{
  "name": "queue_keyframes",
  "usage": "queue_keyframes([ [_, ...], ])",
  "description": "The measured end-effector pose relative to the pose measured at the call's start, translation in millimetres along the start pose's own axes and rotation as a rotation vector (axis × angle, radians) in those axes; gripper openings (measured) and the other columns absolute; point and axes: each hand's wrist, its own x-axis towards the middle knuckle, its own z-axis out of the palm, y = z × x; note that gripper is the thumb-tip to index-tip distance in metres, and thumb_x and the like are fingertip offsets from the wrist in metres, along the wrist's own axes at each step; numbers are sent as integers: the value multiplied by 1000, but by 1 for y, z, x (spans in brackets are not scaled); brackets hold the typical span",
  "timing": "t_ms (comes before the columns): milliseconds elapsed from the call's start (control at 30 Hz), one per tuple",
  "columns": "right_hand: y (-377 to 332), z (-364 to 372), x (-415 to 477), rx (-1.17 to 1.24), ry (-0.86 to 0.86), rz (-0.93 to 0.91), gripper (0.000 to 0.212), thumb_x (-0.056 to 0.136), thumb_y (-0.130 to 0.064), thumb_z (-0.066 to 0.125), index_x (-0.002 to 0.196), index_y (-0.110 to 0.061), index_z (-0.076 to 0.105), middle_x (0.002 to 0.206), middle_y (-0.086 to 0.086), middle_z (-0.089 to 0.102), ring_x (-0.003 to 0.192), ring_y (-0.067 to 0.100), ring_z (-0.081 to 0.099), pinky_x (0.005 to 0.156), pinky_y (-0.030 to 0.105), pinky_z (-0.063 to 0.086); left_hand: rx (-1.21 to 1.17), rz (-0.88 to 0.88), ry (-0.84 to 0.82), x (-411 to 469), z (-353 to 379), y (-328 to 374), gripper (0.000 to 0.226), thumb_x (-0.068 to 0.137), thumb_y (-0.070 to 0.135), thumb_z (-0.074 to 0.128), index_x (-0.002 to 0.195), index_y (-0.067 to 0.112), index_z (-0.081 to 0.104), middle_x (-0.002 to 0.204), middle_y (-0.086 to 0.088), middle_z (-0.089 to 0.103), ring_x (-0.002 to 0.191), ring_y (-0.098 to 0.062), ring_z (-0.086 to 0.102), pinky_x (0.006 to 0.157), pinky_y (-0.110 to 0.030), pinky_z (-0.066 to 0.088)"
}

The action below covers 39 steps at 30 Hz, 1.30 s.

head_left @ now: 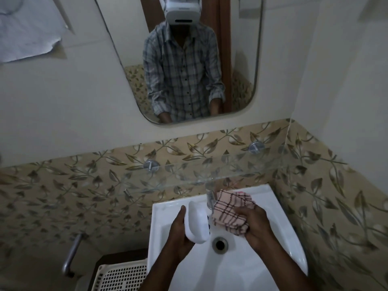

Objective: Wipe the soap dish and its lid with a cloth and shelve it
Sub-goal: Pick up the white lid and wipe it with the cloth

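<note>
No text, label, brand, number or sign can be read anywhere in the head view. The sheet of paper (27, 28) on the wall at the upper left shows only faint marks too blurred to make out, and the white headset (182, 11) reflected in the mirror (241, 59) carries a faint mark across its front that cannot be read either
</note>
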Motion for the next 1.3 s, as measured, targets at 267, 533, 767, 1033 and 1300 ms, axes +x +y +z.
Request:
queue_keyframes([
  [267, 38, 16, -18, -1031, -590, -755, 59, 76, 11, 55, 120, -28, 61, 118, -9, 69, 109, 8, 65, 91, 16, 51, 102, -111, 48, 11, 22, 23, 64, 99, 55, 37, 129, 2, 57, 102, -22, 75, 90, -33, 75, 73, -41, 60],
  [533, 1, -3, 19, -1673, -1120, -1594, 32, 95, -3, 53, 124, -13, 63, 128, 11, 62, 127, 28, 52, 122, 46, 20, 292, -294, -36, -14, 29, 32, 54, 97, 51, 45, 122, 7, 63, 104, -23, 70, 88, -38, 67, 80, -46, 55],
  [767, 29, 16, -15, -1344, -736, -1375, 39, 80, -1, 61, 117, -8, 69, 120, 17, 69, 119, 32, 61, 110, 41, 43, 264, -46, 93, -25, 48, 49, 41, 100, 30, 51, 85, 1, 76, 80, -19, 73, 72, -30, 72, 65, -37, 58],
  [1033, 8, 54, -34, -752, -438, -248, 19, 83, -6, 64, 101, -4, 68, 86, 11, 75, 75, 31, 72, 71, 38, 58, 293, 249, 360, -33, 71, 30, 39, 94, 56, 50, 98, 21, 67, 103, -12, 72, 96, -29, 67, 83, -44, 57],
  [1300, -16, 55, -40, -214, -440, -63, 24, 84, -10, 74, 108, -4, 70, 105, 21, 74, 96, 35, 71, 84, 47, 59, 962, 777, -30, -29, 33, -1, 83, 88, 75, 35, 156, 36, 8, 162, 23, 16, 150, -4, 20, 119, -33, 26],
])
